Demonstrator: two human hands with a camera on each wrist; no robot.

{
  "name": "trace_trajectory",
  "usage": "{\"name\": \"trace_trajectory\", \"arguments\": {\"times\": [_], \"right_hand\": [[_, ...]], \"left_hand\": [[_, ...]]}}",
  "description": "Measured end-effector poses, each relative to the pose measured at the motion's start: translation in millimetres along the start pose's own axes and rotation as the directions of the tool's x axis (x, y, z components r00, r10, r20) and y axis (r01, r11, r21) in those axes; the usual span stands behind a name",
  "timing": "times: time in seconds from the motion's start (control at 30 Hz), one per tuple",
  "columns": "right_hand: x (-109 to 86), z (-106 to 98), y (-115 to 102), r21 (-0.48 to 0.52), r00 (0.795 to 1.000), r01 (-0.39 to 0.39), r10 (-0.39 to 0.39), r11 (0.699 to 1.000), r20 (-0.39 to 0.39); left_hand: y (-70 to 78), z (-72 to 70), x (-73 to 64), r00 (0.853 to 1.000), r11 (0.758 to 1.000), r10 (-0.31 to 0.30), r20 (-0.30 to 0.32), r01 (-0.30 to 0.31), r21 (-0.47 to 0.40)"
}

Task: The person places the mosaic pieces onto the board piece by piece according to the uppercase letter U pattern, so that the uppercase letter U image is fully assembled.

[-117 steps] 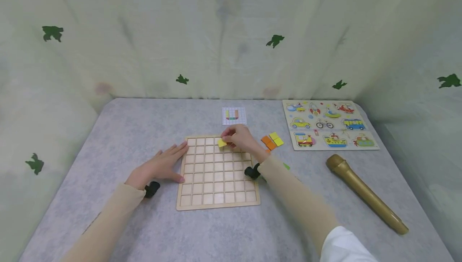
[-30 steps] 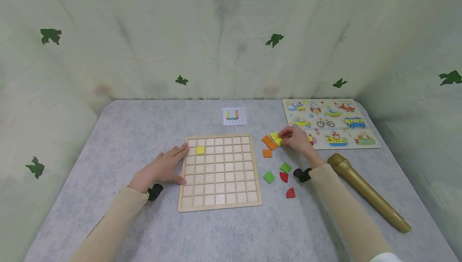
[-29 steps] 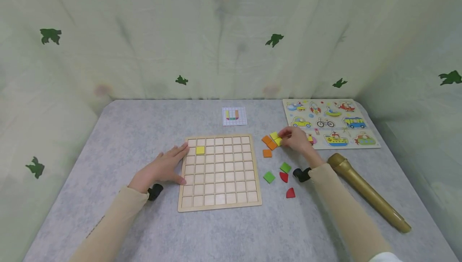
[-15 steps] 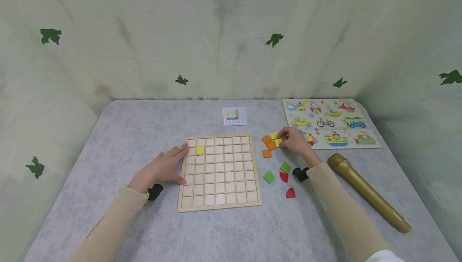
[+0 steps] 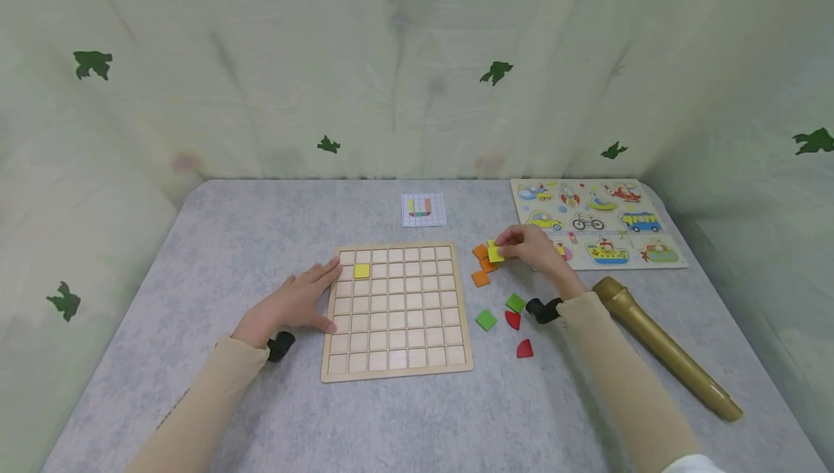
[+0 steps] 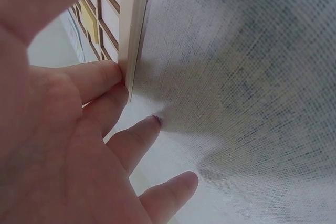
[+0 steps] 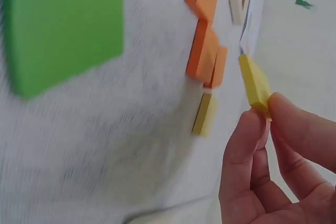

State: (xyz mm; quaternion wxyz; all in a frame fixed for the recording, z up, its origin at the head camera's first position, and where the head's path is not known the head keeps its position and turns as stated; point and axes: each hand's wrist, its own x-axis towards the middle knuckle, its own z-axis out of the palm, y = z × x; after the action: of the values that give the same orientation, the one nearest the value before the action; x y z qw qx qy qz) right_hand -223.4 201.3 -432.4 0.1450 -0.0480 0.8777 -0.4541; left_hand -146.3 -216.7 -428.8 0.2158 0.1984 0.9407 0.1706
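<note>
Between thumb and fingers, my right hand (image 5: 529, 247) pinches a yellow square tile (image 7: 255, 83), lifted off the table in the right wrist view. Below it lie another yellow tile (image 7: 205, 114) and several orange tiles (image 7: 202, 51). My left hand (image 5: 293, 300) rests at the left edge of a wooden grid board (image 5: 396, 377), fingers spread, fingertips against the frame and the table. One yellow tile (image 5: 361, 271) sits in a cell of the board's second row, near the left. The other cells hold no tiles.
Green tiles (image 5: 486, 320) and red quarter-round pieces (image 5: 524, 348) lie right of the board. A pattern card (image 5: 423, 210) is behind it. At the right are a vehicle puzzle board (image 5: 599, 225) and a gold microphone (image 5: 664, 348).
A yellow tile now sits in the board, where earlier the right hand held one over it. The right hand has since moved to the loose tiles and lifted another yellow one. The left hand stays.
</note>
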Motion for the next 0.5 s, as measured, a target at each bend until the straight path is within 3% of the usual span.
{"name": "trace_trajectory", "arguments": {"times": [0.17, 0.5], "right_hand": [[2.9, 18.8, -15.0, 0.073, 0.998, 0.034, -0.038, 0.997, 0.053], [13.1, 80.6, -56.9, 0.153, 0.980, 0.080, -0.105, 0.985, 0.167]], "left_hand": [[-1.4, 0.9, 0.1, 1.000, 1.000, 0.000, 0.001, 0.000, -0.001], [-2.2, 1.3, -0.3, 1.000, 1.000, -0.005, 0.003, 0.005, 0.001]]}}
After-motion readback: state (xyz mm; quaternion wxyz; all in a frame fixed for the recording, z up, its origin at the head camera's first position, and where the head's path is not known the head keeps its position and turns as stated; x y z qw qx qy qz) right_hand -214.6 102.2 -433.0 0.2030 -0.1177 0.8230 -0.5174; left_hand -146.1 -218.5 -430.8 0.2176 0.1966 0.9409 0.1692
